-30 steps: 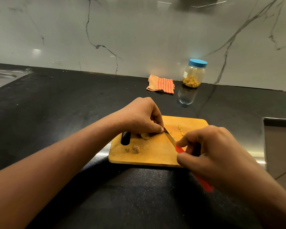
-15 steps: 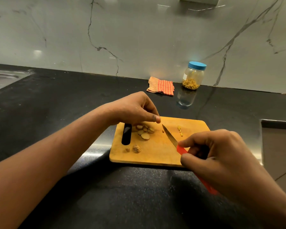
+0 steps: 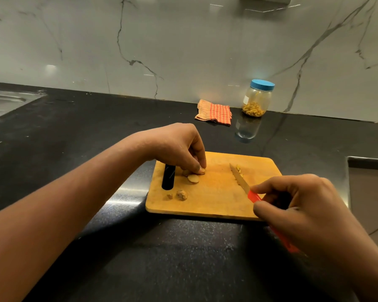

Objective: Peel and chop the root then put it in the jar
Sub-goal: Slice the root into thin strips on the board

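Note:
A wooden cutting board (image 3: pixel 218 192) lies on the black counter. Pale root slices (image 3: pixel 193 178) sit near its slot, and my left hand (image 3: pixel 179 149) pinches one slice (image 3: pixel 201 170) with its fingertips. Two brown peel scraps (image 3: pixel 181 195) lie near the board's front left. A few small yellow bits (image 3: pixel 238 168) rest beside the blade. My right hand (image 3: pixel 297 205) grips a red-handled knife (image 3: pixel 240 179), its blade pointing away over the board. The jar (image 3: pixel 258 99), with a blue lid and yellow chopped pieces inside, stands at the wall.
An orange checked cloth (image 3: pixel 214 112) lies left of the jar. A steel sink (image 3: pixel 2 101) is at the far left, and a recessed steel edge (image 3: pixel 369 162) is at the right. Marble wall runs behind the counter.
My left hand lifted off the slices, then came back down and pinched one. The knife drew away to the right, off the root.

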